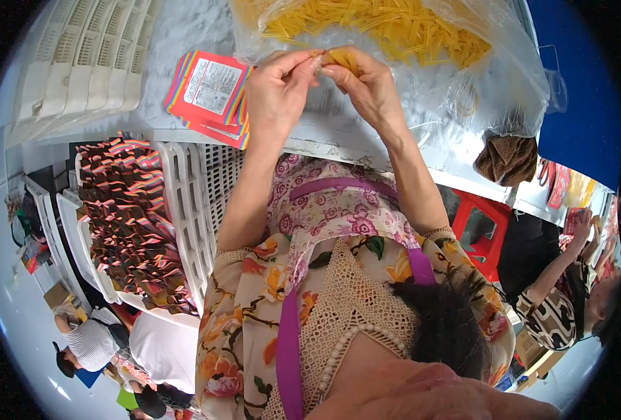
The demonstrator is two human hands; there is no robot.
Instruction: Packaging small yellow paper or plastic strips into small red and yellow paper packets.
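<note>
Both hands are brought together above the near edge of the worktop [324, 148]. The left hand [277, 91] is closed to a fingertip pinch; whether anything is caught in it cannot be told. By the right hand [366, 82], fingers curled inward, a few yellow strips [343, 60] are held just beside the left fingertips.

Strips could be dropped or fanned out of line if the right-hand grip were loosened while the left fingers were busy. The striped cards [209, 87] — stacked unevenly, right beside the left wrist — could be knocked askew by a sideways sweep of that arm. The loose pile of yellow strips [380, 24] could be spilled if its clear plastic bag [496, 84] were snagged.

Two hands are counted, along with one stack of striped cards, at least two cards being distinguishable; one yellow pile, too tangled to be counted; one clear bag; one brown cloth [506, 159]; and one red stool [480, 227]. One white crate [188, 210] is filled with striped folded pieces [128, 224] — too many and too overlapped for a count.
</note>
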